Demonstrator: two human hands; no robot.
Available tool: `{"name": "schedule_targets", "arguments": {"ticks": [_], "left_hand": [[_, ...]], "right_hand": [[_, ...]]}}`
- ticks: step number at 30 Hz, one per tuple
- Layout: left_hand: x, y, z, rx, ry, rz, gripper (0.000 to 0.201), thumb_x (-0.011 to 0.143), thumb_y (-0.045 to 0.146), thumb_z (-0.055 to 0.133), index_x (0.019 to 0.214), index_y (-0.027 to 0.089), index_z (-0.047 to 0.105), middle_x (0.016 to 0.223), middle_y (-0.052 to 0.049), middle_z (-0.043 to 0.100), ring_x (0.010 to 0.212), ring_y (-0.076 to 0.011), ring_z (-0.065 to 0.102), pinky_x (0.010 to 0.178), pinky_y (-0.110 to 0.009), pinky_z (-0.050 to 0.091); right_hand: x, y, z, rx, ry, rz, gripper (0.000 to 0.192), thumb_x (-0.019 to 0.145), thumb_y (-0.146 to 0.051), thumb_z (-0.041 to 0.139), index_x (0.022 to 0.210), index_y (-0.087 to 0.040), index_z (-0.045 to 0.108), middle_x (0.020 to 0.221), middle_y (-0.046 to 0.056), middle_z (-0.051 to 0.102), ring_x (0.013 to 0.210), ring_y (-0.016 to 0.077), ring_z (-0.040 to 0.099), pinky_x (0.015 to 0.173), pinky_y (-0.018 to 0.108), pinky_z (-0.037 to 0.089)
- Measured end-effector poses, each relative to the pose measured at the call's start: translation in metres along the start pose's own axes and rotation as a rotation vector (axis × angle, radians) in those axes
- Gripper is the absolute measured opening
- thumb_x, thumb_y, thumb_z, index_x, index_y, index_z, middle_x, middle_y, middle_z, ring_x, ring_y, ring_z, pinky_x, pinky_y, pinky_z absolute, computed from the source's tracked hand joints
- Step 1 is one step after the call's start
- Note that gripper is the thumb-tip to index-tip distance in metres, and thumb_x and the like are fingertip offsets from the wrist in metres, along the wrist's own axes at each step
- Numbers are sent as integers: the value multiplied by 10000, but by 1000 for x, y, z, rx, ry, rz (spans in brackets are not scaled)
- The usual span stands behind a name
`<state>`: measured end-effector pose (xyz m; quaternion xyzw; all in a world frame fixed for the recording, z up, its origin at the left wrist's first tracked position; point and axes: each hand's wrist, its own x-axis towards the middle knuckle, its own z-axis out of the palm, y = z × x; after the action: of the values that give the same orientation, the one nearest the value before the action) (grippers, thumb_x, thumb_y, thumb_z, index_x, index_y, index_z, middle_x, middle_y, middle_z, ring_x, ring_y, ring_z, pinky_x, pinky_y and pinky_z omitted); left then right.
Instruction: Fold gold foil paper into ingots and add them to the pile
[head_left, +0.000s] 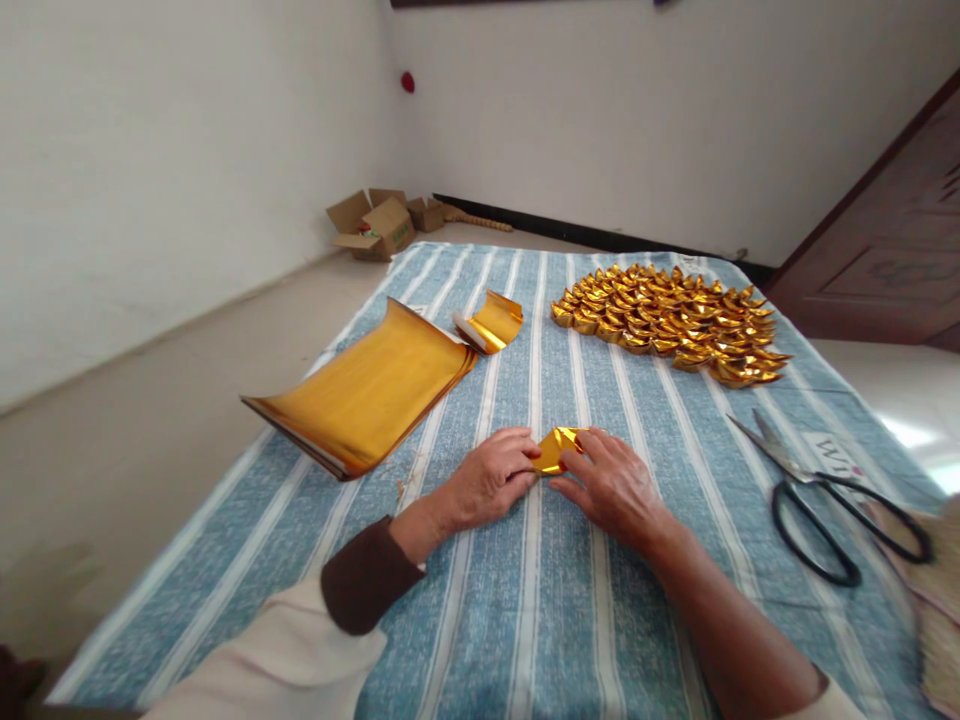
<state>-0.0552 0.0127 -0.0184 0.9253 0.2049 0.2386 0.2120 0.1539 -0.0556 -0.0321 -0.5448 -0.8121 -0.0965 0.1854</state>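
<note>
A small folded piece of gold foil paper (556,450) lies on the striped cloth between my hands. My left hand (495,470) grips its left end, thumb and fingers closed about the edge. On the other side, my right hand (611,483) has its fingers bent over the right part of the piece, covering that end. Beyond my left arm rests a stack of large gold sheets (367,385) with curled edges. A smaller curled stack of gold paper (491,322) sits just past it. Many folded gold paper ingots (667,320) stand in rows at the far right.
Scissors (806,480) with black handles lie partly open to the right of my right hand. A blue and white striped tablecloth (480,590) covers the table. On the floor behind stand open cardboard boxes (386,228). A brown door (885,220) is at the right.
</note>
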Motion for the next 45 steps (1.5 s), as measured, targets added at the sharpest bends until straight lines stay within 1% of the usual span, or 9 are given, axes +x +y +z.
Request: {"name": "schedule_targets", "arguments": {"ticks": [6, 13, 19, 23, 26, 29, 34, 38, 45], "left_hand": [[6, -3, 2, 1, -41, -75, 181, 924, 144, 496, 892, 158, 674, 1097, -83, 660, 1221, -246, 518, 1065, -474, 430], [14, -2, 1, 0, -62, -85, 190, 938, 142, 461, 870, 170, 636, 1050, -75, 655, 1132, -217, 556, 1041, -434, 446], [12, -2, 11, -48, 74, -185, 122, 937, 169, 498, 935, 177, 619, 968, -63, 669, 1067, -215, 585, 967, -416, 494], [12, 3, 15, 43, 142, -211, 130, 943, 187, 502, 870, 178, 609, 918, -67, 666, 990, -219, 614, 922, -435, 527], [8, 17, 12, 226, 240, -201, 108, 937, 200, 507, 945, 163, 608, 979, -107, 666, 1046, -263, 609, 958, -505, 517], [-2, 41, 9, 355, 275, -99, 171, 932, 185, 496, 1051, 139, 609, 1095, -149, 668, 1173, -302, 575, 986, -524, 513], [-23, 67, 15, 392, 114, -2, 272, 923, 124, 476, 1164, 99, 601, 1294, -175, 625, 1293, -294, 525, 1050, -491, 493], [-28, 62, 25, 393, 24, -55, 369, 927, 182, 493, 1260, 35, 549, 1368, -246, 556, 1331, -338, 482, 1045, -536, 484], [-27, 57, 29, 375, -17, -78, 467, 912, 251, 557, 1303, 1, 504, 1398, -279, 513, 1360, -366, 437, 1049, -548, 473]], "right_hand": [[1, -5, 3, -20, 28, 32, 175, 932, -338, 599, 838, -198, 648, 940, 96, 621, 946, 229, 543, 774, 328, 438], [0, -11, 5, -95, 35, 63, 186, 953, -317, 559, 832, -228, 670, 950, 96, 609, 959, 243, 520, 785, 343, 407], [1, -14, 8, -141, 15, 84, 145, 946, -299, 570, 866, -244, 678, 963, 101, 616, 1022, 273, 514, 809, 368, 399], [1, -16, 8, -142, -8, 113, 112, 936, -286, 587, 883, -249, 678, 962, 93, 616, 992, 261, 516, 802, 365, 401], [2, -18, 7, -146, -22, 125, 124, 935, -277, 582, 859, -244, 674, 944, 95, 612, 985, 265, 517, 801, 373, 409], [1, -19, 7, -151, -22, 122, 121, 926, -212, 569, 865, -242, 669, 964, 108, 613, 1038, 288, 508, 827, 397, 416], [1, -19, 7, -139, -10, 124, 157, 924, -180, 533, 855, -227, 666, 971, 132, 615, 1057, 315, 502, 841, 428, 423], [1, -19, 8, -139, -17, 132, 155, 922, -177, 534, 872, -223, 674, 979, 140, 619, 1049, 318, 515, 836, 427, 424], [0, -20, 10, -116, -8, 145, 129, 915, -192, 557, 850, -221, 664, 972, 128, 615, 1064, 307, 519, 855, 420, 427]]}}
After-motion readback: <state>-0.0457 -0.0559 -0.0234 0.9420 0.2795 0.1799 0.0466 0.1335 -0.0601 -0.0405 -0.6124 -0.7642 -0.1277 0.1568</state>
